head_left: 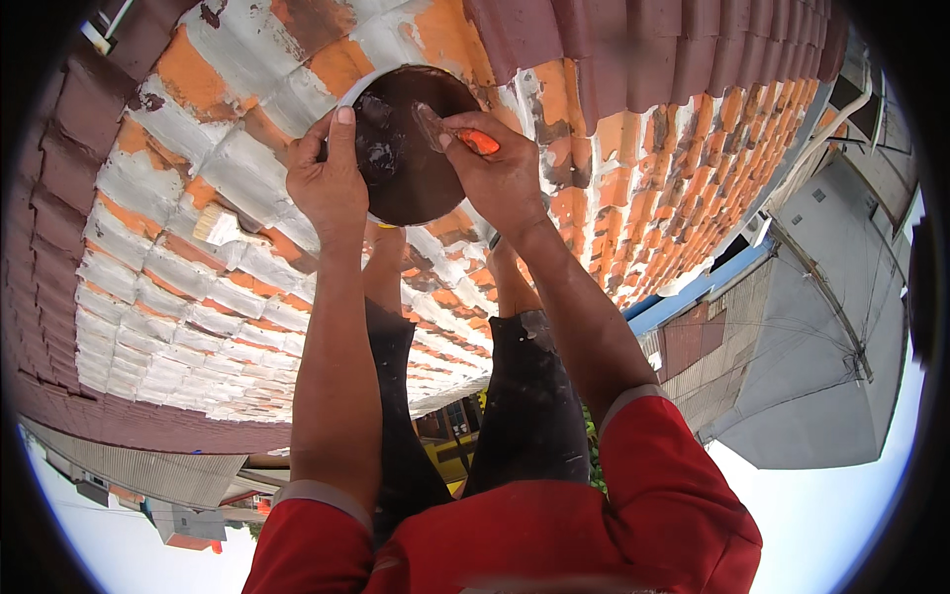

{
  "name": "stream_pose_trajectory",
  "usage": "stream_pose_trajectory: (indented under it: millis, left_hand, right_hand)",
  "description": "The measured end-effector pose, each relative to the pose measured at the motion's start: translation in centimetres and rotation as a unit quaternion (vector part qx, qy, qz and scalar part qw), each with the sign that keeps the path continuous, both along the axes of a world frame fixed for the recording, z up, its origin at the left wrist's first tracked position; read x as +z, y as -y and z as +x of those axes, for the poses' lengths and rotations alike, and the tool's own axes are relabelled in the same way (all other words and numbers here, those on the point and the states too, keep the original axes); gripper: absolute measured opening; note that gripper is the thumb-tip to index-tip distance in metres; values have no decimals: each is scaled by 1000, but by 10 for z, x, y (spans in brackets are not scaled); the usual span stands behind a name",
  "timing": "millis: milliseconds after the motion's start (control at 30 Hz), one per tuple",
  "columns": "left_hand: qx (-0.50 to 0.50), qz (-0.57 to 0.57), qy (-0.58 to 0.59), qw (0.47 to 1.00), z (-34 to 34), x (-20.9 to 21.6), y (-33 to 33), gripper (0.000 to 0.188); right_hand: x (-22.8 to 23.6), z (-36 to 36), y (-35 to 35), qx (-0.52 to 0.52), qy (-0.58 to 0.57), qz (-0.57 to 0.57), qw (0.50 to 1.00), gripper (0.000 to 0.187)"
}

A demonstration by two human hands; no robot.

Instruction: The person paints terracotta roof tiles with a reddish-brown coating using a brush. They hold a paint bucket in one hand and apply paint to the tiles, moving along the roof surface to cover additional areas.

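- Many roof tiles (203,74), orange with patchy grey, beneath everything.
- Above or upon those tiles (impossible to tell which), a round container (364,79) coated inside with dark brown paint (396,188): probably stiff-walled, light or heavy depending on how full, and apt to slosh if tilted. Best gripped by the pale rim, on opposite sides for a lift, clear of wet smears.
- At its left edge, the left hand (330,188) clamped on the rim, thumb uppermost.
- Opposite, apart from the left, the right hand (503,173) folded round a tool (479,142) with an orange part.
- Well left, on tiles, a pale-bristled brush (218,226): likely soft-tipped.
- Lastly, that tool: likely light, slippery where paint-smeared, safest held by the orange part.
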State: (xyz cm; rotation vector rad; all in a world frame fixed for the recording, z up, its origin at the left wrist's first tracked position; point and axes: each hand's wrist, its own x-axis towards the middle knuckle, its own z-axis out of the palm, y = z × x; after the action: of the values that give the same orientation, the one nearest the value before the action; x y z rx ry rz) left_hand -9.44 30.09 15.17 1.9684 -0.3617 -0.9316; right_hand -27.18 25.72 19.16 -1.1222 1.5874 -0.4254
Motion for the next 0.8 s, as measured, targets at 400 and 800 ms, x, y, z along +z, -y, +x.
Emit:
stream_pose_trajectory:
  millis: [400,800]
  left_hand:
    - [5,-8,94,995,-30,1,-16,44]
    - [49,28,55,997,-68,20,-28,47]
  right_hand:
    - [-25,0,-27,-159,103,150,970,17]
    - [-70,-219,-50,-496,243,41,833,15]
